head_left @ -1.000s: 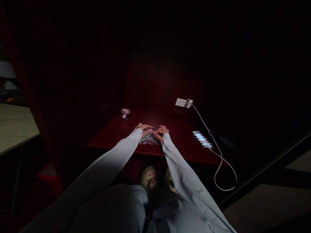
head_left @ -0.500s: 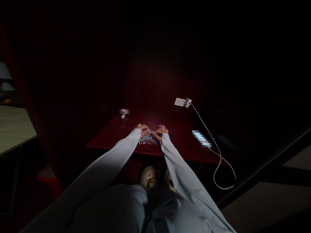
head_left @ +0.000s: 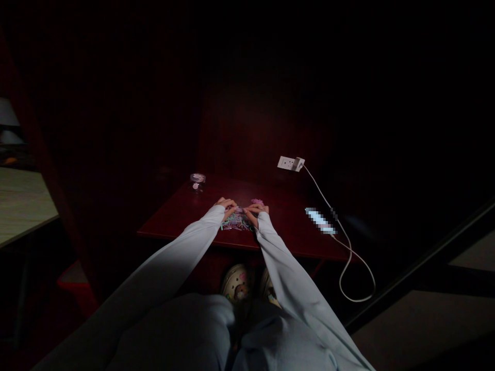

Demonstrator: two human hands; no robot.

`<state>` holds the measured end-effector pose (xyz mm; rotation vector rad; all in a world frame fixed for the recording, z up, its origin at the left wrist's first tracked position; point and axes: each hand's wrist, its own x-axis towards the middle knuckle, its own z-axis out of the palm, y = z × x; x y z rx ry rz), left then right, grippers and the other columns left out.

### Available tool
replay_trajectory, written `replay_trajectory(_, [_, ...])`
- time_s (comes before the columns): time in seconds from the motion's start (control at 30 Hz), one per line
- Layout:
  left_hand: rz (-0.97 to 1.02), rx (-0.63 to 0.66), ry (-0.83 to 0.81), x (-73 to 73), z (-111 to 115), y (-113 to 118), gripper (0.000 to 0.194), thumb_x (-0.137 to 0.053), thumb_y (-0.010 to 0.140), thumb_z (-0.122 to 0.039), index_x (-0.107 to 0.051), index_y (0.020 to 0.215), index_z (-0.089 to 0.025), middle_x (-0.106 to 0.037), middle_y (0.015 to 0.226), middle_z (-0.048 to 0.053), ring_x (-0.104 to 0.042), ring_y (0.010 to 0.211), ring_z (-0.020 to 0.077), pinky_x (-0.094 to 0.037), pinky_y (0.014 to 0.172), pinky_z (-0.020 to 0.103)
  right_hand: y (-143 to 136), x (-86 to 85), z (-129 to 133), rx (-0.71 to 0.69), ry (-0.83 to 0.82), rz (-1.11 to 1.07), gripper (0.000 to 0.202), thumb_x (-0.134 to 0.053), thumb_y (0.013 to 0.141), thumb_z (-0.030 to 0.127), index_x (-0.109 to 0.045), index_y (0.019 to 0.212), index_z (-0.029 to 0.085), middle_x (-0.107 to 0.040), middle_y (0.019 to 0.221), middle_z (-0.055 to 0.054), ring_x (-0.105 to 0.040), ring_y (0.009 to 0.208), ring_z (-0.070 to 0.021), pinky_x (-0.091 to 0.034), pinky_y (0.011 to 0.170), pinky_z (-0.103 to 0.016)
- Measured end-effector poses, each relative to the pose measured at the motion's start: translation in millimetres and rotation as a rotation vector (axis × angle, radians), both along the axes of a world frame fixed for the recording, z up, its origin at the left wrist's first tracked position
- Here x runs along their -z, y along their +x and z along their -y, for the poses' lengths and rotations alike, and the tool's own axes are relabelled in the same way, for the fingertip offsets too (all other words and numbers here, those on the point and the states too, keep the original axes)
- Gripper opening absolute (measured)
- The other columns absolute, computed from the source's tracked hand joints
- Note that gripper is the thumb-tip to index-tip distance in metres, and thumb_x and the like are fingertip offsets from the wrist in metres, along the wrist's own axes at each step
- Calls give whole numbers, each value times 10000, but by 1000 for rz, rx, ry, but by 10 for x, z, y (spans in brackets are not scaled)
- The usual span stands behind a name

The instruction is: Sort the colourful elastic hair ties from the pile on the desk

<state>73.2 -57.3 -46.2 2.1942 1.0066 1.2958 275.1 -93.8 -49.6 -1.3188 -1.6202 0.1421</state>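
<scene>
On the dark red table (head_left: 166, 221) lies a pile of thin pastel strips or bands (head_left: 234, 222), in green, purple and pink. Over its left side, my left hand (head_left: 227, 204) is closed, its fingertips pinching at something small and purplish. My right hand (head_left: 256, 212) faces it from the right, fingers also pinched together near the same bit. What exactly the fingertips hold is too small to make out. A pink bundle (head_left: 257, 201) rests just behind my right hand.
A small clear container (head_left: 197, 180) stands at the table's back left. At the right lies a blurred-out phone (head_left: 320, 221), its white cable (head_left: 350, 242) running to a charger (head_left: 298, 164) in the wall socket (head_left: 285, 163). Shoes (head_left: 236, 283) show below the table edge.
My right hand's fingers have shifted very slightly near the pile. Otherwise the hands and objects keep their places.
</scene>
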Motion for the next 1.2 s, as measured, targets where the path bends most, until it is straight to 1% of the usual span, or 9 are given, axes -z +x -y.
replay_trajectory(0.13, [-27,-9,16,1,0,2,119,-698,887,-325,-711,810,-235,-692,826,19,-554,858,201,-468,798,304,-24,-9,-1,34,-18,12,343,-725,916,533,-815,739,254,-752,950,-103,-580,1135,-297,-500,1039,-486])
replay_trajectory(0.3, [-43,22,9,19,-23,-4,128,-698,887,-340,-719,822,-231,-716,862,15,-557,874,198,-472,800,291,-13,-20,4,12,-8,21,285,-781,873,465,-792,680,255,-755,931,-90,-592,1112,-291,-486,1044,-484])
replay_trajectory(0.43, [-47,40,1,38,-48,-7,118,-713,882,-334,-718,820,-233,-730,886,20,-560,890,204,-475,789,287,14,-10,5,2,-10,36,238,-795,862,468,-818,729,272,-764,972,-86,-589,1111,-292,-494,1028,-473])
replay_trajectory(0.57, [-52,44,9,43,-54,-8,122,-704,895,-336,-717,822,-238,-726,894,21,-567,892,207,-476,796,289,19,-7,13,-9,-2,57,252,-785,876,490,-809,754,271,-760,983,-79,-582,1135,-290,-502,1017,-456])
replay_trajectory(0.77, [-68,38,14,51,-72,-20,137,-690,921,-345,-741,855,-237,-732,893,25,-564,899,212,-460,808,299,-4,-3,-13,16,-31,68,223,-814,865,406,-762,709,256,-744,960,-71,-601,1141,-285,-499,1054,-480])
replay_trajectory(0.87, [-86,36,30,69,-92,-11,142,-687,933,-347,-753,880,-232,-735,888,26,-562,887,208,-455,808,302,-7,18,-34,16,-48,89,245,-804,882,462,-774,737,267,-730,954,-57,-611,1130,-279,-495,1094,-508])
replay_trajectory(0.93, [-85,9,44,86,-100,6,129,-686,935,-327,-753,880,-231,-732,881,21,-562,883,206,-455,806,299,-6,23,-36,3,-54,91,269,-804,878,513,-788,757,273,-729,960,-59,-604,1129,-282,-488,1108,-517])
replay_trajectory(1.03, [-90,-37,63,104,-96,26,105,-688,936,-292,-749,872,-233,-722,866,11,-560,877,201,-459,802,291,-12,-4,-1,-1,-60,70,285,-828,850,520,-797,738,260,-740,970,-67,-590,1125,-279,-465,1103,-498])
replay_trajectory(1.2, [-129,-30,59,67,-57,-2,71,-710,935,-268,-758,897,-231,-718,890,19,-585,914,207,-476,820,297,-29,-83,87,-28,-84,35,241,-842,832,456,-802,723,244,-754,982,-67,-581,1135,-275,-431,1081,-465])
